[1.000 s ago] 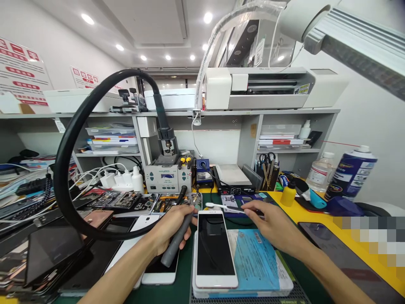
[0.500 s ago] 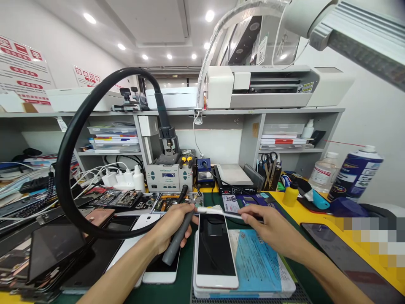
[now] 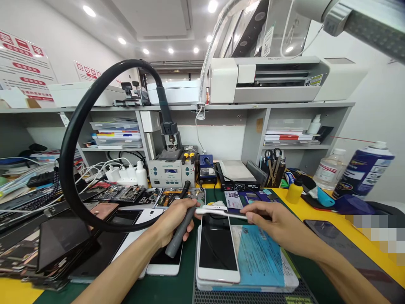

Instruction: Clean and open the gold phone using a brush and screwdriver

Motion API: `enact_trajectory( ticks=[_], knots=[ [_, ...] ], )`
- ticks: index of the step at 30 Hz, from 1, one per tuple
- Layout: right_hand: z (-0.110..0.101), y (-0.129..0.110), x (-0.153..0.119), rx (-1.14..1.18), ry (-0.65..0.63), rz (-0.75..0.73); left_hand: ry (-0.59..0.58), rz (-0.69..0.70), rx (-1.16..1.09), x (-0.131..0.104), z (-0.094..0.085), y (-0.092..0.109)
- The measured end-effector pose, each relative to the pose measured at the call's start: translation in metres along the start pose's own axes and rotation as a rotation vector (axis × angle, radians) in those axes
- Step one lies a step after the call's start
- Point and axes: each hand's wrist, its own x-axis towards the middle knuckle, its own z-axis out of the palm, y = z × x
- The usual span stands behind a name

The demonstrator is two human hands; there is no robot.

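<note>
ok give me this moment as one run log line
left hand: grips grey tool handle | right hand: pinches slim white tool | white phone: screen up on blue-and-white slab, hands near top end

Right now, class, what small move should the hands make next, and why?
Perhaps draw the white tool along the far edge of the central phone: the right hand holds it across that end, though contact is unclear; the left hand grips the grey handle close by.

One head-worn camera looks forward and down, close over the workbench [image 3: 19, 289], facing the shelf [image 3: 228, 107] behind it.
</note>
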Motion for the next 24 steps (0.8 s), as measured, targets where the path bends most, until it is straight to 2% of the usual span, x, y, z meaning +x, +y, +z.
enact_trajectory(
  ticks=[1, 4, 5, 6, 8, 9, 12, 13, 14, 16, 17, 18, 20, 21, 22, 24],
  knots=[
    [-0.001, 0.000, -0.001, -0.004, -0.003, 0.000, -0.002, 0.001, -0.001, 0.000, 0.000, 0.000],
    [-0.005, 0.001, -0.005, 0.077, -0.257, -0.048, -0.014, 0.005, -0.004, -0.001, -0.001, 0.000],
    [-0.007, 0.001, -0.006, 0.105, -0.296, -0.062, -0.019, 0.005, -0.005, -0.001, -0.001, 0.000],
    [-0.008, 0.001, -0.007, 0.112, -0.268, -0.063, -0.023, 0.007, -0.005, -0.001, -0.002, 0.000],
    [-0.009, 0.002, -0.009, 0.065, -0.124, -0.033, -0.026, 0.007, -0.005, -0.001, -0.002, 0.000],
    [-0.010, 0.003, -0.009, 0.050, -0.113, -0.019, -0.027, 0.007, -0.004, -0.001, -0.002, 0.000],
    [-0.010, 0.004, -0.009, 0.123, -0.349, -0.051, -0.032, 0.009, -0.001, 0.000, -0.003, -0.001],
    [-0.010, 0.004, -0.008, 0.144, -0.374, -0.064, -0.035, 0.009, 0.000, 0.001, -0.004, -0.001],
    [-0.010, 0.005, -0.008, 0.137, -0.321, -0.060, -0.039, 0.010, 0.000, 0.001, -0.005, -0.002],
    [-0.011, 0.008, -0.008, 0.060, -0.136, -0.009, -0.044, 0.012, -0.002, 0.002, -0.006, -0.003],
    [-0.012, 0.009, -0.008, 0.030, -0.107, 0.017, -0.045, 0.013, -0.002, 0.002, -0.006, -0.003],
    [-0.014, 0.011, -0.008, 0.026, -0.152, 0.025, -0.046, 0.014, -0.001, 0.002, -0.007, -0.003],
    [-0.017, 0.013, -0.009, 0.088, -0.336, -0.007, -0.046, 0.014, 0.003, 0.002, -0.007, -0.003],
    [-0.018, 0.014, -0.010, 0.120, -0.376, -0.021, -0.045, 0.014, 0.004, 0.002, -0.007, -0.003],
    [-0.020, 0.015, -0.010, 0.134, -0.340, -0.018, -0.044, 0.016, 0.005, 0.002, -0.007, -0.003],
    [-0.022, 0.016, -0.010, 0.091, -0.143, 0.020, -0.041, 0.018, 0.005, 0.002, -0.006, -0.003]
  ],
)
